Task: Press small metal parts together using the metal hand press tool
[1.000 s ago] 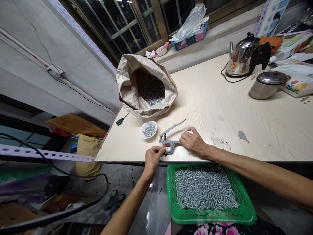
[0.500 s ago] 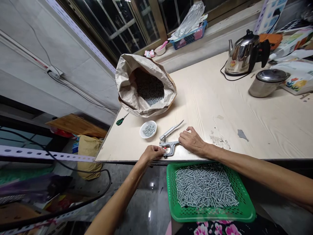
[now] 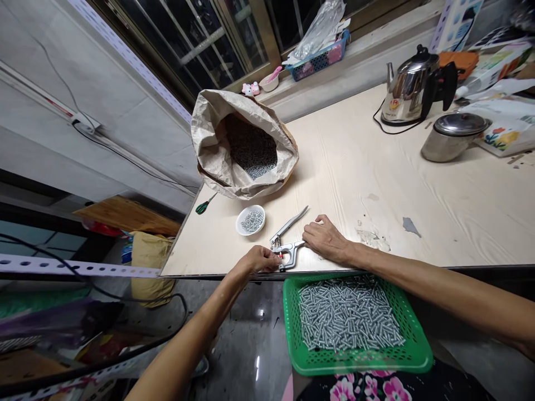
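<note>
A pair of grey snap-fastener pliers (image 3: 291,252) lies near the table's front edge, its handles spread apart and a small red part between its jaws. My right hand (image 3: 326,240) is closed around the end of the lower handle, thumb raised. At the jaws, the fingers of my left hand (image 3: 259,259) are pinched together; whatever they hold is too small and hidden to make out. Just behind the pliers, a white bowl (image 3: 251,231) contains small screws. Below my right forearm sits a green basket (image 3: 290,334) filled with many silvery screws.
A large paper sack (image 3: 204,133) with screws inside stands at the back left. Green-handled scissors (image 3: 203,208) lie near the left edge. An electric kettle (image 3: 409,92) and a lidded metal pot (image 3: 447,142) are at the right, and a grey scrap (image 3: 411,226) lies on the table (image 3: 355,167).
The whole view has shifted slightly. Both hands stay at the pliers, with my left fingers still pinched at the jaws and my right hand on the handle.
</note>
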{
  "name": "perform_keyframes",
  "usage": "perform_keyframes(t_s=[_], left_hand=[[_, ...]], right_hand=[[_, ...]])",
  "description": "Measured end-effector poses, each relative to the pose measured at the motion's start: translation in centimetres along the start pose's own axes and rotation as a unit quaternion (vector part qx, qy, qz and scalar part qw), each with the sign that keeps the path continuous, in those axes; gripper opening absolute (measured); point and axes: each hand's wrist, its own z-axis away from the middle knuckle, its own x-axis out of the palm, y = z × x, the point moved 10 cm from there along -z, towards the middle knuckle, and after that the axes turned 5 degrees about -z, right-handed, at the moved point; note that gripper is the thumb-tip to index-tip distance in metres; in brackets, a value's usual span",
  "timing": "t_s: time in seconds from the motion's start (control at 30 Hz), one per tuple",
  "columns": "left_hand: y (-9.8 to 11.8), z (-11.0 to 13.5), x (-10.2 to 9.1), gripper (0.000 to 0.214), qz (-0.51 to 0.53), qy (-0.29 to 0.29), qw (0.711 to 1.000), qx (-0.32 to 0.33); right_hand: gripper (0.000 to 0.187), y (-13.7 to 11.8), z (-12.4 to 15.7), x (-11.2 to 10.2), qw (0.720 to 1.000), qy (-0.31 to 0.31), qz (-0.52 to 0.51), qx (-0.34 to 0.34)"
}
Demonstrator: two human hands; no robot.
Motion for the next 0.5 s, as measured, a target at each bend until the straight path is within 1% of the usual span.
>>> perform_keyframes(t_s=[0.17, 0.23, 0.37, 0.43, 0.5], left_hand=[[0.1, 0.1, 0.1, 0.034, 0.008, 0.014, 1.0, 0.004], [0.0, 0.2, 0.1, 0.034, 0.01, 0.02, 1.0, 0.002], [0.0, 0.2, 0.4, 0.032, 0.025, 0.011, 1.0, 0.003], [-0.1, 0.2, 0.4, 0.032, 0.034, 0.011, 0.999, -0.001], [-0.1, 0.2, 0.5, 0.031, 0.041, 0.011, 0.999, -0.003]], right_hand=[[0.014, 0.4, 0.0, -0.1, 0.999, -0.023, -0.036, 0.027], [0.013, 0.4, 0.0, -0.2, 0.998, -0.034, -0.048, 0.029], [0.015, 0.6, 0.0, -0.4, 0.995, -0.053, -0.08, 0.035], [0.013, 1.4, -0.3, -0.5, 0.993, -0.05, -0.1, 0.042], [0.011, 2.9, -1.0, -0.6, 0.994, -0.035, -0.087, 0.06]])
